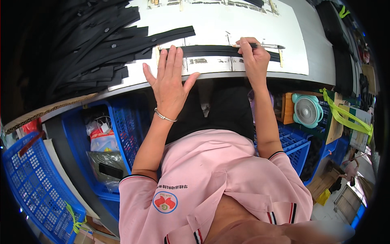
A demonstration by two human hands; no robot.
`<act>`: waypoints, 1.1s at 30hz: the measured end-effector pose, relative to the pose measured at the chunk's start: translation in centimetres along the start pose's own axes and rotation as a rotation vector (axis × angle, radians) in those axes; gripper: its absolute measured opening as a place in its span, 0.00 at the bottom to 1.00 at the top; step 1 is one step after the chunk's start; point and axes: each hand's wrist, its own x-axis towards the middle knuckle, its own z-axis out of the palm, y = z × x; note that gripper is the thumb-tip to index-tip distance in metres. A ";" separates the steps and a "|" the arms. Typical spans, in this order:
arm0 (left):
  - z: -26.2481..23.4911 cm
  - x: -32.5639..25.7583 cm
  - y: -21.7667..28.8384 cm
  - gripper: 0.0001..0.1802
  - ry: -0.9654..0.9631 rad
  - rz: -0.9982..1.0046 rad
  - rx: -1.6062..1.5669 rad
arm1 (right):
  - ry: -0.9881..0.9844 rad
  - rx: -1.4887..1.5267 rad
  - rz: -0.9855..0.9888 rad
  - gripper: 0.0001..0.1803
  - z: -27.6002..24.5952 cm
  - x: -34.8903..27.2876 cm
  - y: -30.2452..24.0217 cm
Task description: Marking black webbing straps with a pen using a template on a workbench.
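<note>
A black fabric strip lies lengthwise on a white board that carries dark marks and short pieces of yellowish tape. My left hand rests flat near the strip's left end, fingers spread, fingertips on or beside it. Pinched in my right hand is a slim pen with a clear barrel and black grip. It is held low over the strip, its tip pointing left; whether the tip touches the fabric I cannot tell. Left of the board, many black strips are heaped, one reaching toward my left fingers.
Below the table's front edge stand a blue crate with bags and a dark phone, and a blue basket farther left. On the right are a small turquoise fan and another blue crate. Black material lines the table's right side.
</note>
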 end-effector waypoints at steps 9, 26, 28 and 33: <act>-0.3 0.4 1.5 0.46 -0.058 0.022 -0.088 | 0.017 -0.008 -0.110 0.14 0.2 0.1 1.8; 2.5 2.0 6.9 0.35 -0.094 0.162 -0.166 | 0.036 -0.041 -0.221 0.12 0.9 0.2 2.5; 2.6 2.0 6.8 0.35 -0.082 0.157 -0.154 | 0.042 -0.030 -0.239 0.12 0.6 0.1 2.2; 2.7 2.0 6.9 0.33 -0.071 0.184 -0.139 | -0.100 0.040 -0.139 0.12 -0.4 -0.2 1.9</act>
